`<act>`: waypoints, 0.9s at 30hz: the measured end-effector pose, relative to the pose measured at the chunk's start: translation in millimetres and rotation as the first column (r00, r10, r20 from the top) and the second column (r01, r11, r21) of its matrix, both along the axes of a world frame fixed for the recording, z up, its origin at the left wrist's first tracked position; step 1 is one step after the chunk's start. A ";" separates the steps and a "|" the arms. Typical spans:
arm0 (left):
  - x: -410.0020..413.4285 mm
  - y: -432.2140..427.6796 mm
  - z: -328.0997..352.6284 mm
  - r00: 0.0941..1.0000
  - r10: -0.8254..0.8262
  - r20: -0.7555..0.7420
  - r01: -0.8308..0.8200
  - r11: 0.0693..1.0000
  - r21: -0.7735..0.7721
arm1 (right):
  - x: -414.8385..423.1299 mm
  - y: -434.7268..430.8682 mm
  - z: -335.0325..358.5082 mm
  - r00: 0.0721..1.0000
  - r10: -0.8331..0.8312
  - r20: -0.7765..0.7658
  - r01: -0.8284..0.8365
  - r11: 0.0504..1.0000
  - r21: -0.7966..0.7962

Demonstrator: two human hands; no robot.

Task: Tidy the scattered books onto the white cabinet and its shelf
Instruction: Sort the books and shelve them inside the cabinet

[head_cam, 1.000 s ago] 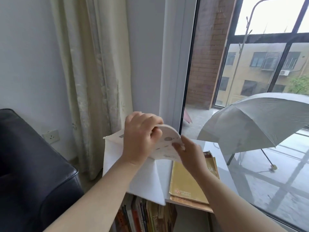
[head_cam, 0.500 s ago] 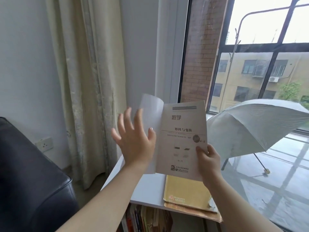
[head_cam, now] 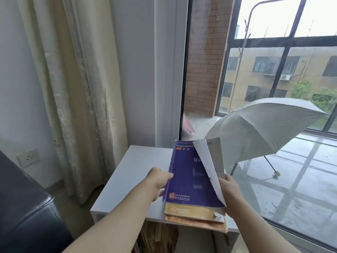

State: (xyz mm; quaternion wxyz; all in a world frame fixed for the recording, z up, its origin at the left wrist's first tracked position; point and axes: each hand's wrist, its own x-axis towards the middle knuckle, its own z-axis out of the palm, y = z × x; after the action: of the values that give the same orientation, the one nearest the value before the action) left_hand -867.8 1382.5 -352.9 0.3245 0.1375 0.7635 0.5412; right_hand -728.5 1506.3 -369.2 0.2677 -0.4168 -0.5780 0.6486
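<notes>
Both hands are now holding a blue-purple book (head_cam: 187,177) low over the white cabinet (head_cam: 131,179), whereas half a second ago the right hand alone was holding it upright, pale front facing the camera, with the left hand spread wide in front of it. The left hand (head_cam: 160,183) is gripping the book's left edge, its fingertips hidden behind the cover. The right hand (head_cam: 230,192) is clasping the lower right corner, fingers tucked underneath. Just above the right hand a pale leaf (head_cam: 207,170) is curling away from the cover, showing its white underside, so the dark cover that was hidden earlier is facing up. Directly beneath both hands a yellow book (head_cam: 189,211) is lying on an orange book (head_cam: 197,223) on the cabinet top; whether the held book is touching them cannot be told. Below the left forearm, shelved books (head_cam: 156,234) are standing inside the cabinet. Beyond the right hand, an open umbrella (head_cam: 264,128) is sitting outside the glass.
</notes>
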 end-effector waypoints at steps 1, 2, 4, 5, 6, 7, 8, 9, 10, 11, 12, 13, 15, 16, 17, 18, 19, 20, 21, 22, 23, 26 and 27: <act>0.5 2.8 -9.5 0.997 -0.008 0.075 0.010 1.000 -0.023 | 1.9 5.0 -5.0 0.998 -0.022 0.065 0.022 1.000 0.003; -0.6 5.3 -19.9 0.998 -0.014 0.056 0.019 0.997 -0.079 | 1.1 10.0 -12.2 0.991 -0.043 0.124 0.043 0.999 0.005; -4.9 9.7 -40.3 0.999 -0.008 -0.034 0.002 0.986 -0.166 | -3.4 14.0 -25.4 0.978 -0.027 0.206 0.028 1.000 0.000; -8.1 14.3 -51.7 0.999 -0.011 -0.041 0.002 0.980 -0.201 | -6.2 17.7 -34.8 0.966 -0.005 0.257 0.005 1.000 -0.002; -8.5 18.4 -59.3 0.999 -0.030 -0.028 0.023 0.974 -0.226 | -9.8 25.5 -47.4 0.955 0.016 0.296 -0.018 1.000 0.002; -8.7 19.7 -64.0 0.999 -0.031 -0.009 0.028 0.971 -0.239 | -11.6 29.2 -54.1 0.946 0.029 0.323 -0.035 0.999 0.015; -9.1 23.3 -66.9 1.000 -0.031 0.003 0.030 0.969 -0.246 | -12.4 29.8 -55.4 0.936 0.030 0.351 -0.040 0.999 0.021; -9.2 26.3 -66.9 0.999 -0.032 0.014 0.034 0.969 -0.244 | -12.1 29.9 -53.8 0.933 0.030 0.358 -0.038 0.999 0.017; -9.9 29.5 -67.8 0.999 -0.036 0.008 0.037 0.968 -0.250 | -12.1 32.4 -53.7 0.933 0.033 0.357 -0.035 0.999 0.000; -10.7 31.2 -68.7 1.000 -0.024 0.019 0.028 0.969 -0.246 | -11.3 34.0 -53.4 0.935 0.029 0.354 -0.024 1.000 -0.019; -12.1 32.9 -71.4 0.999 -0.006 0.038 0.014 0.975 -0.224 | -9.9 35.4 -53.9 0.937 0.019 0.349 -0.007 0.999 -0.036; -11.3 33.4 -72.0 0.997 -0.014 0.072 0.027 0.981 -0.190 | -8.3 35.8 -53.0 0.935 0.023 0.354 -0.003 0.998 -0.058; -7.9 32.3 -75.9 0.993 -0.077 0.090 0.089 0.987 -0.134 | -6.6 34.3 -55.8 0.912 0.068 0.405 -0.052 0.997 -0.049; -6.0 32.2 -80.7 0.992 -0.108 0.063 0.115 0.986 -0.118 | -5.8 31.3 -55.6 0.895 0.088 0.437 -0.084 0.996 -0.028; -3.3 31.9 -83.7 0.993 -0.116 0.022 0.118 0.986 -0.115 | -6.3 26.9 -54.1 0.891 0.095 0.445 -0.099 0.995 -0.015; -1.0 31.8 -85.2 0.993 -0.110 -0.036 0.106 0.988 -0.112 | -7.2 23.9 -54.2 0.896 0.112 0.430 -0.122 0.992 -0.005; 2.0 30.7 -82.7 0.993 -0.088 -0.084 0.080 0.993 -0.090 | -8.5 20.5 -54.5 0.901 0.138 0.411 -0.149 0.989 -0.006; 3.6 29.0 -79.7 0.990 -0.059 -0.131 0.052 0.997 -0.050 | -10.9 18.2 -54.4 0.904 0.161 0.397 -0.171 0.985 -0.011; 4.2 26.2 -74.0 0.984 -0.030 -0.176 0.029 1.000 -0.004 | -13.7 14.6 -51.9 0.904 0.179 0.388 -0.193 0.981 -0.004; 4.3 23.1 -68.1 0.976 -0.006 -0.219 0.016 0.999 0.048 | -16.3 11.6 -49.1 0.908 0.184 0.376 -0.210 0.977 0.028; 4.6 18.5 -60.1 0.969 0.008 -0.246 0.019 0.994 0.109 | -18.6 8.9 -45.9 0.921 0.171 0.351 -0.211 0.974 0.077; 3.3 3.7 -33.1 0.935 0.030 -0.352 0.059 0.969 0.239 | -26.3 5.3 -32.1 0.988 0.055 0.144 -0.089 0.967 0.240; 0.7 -0.5 -27.1 0.922 0.055 -0.383 0.050 0.965 0.259 | -28.0 3.3 -24.6 0.999 0.033 0.043 -0.042 0.972 0.230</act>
State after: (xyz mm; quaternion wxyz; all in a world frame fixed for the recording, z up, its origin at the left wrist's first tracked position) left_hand -867.1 1382.0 -380.0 0.1455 0.2826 0.7338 0.6004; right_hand -756.5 1509.6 -393.8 0.2906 -0.3845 -0.6621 0.5738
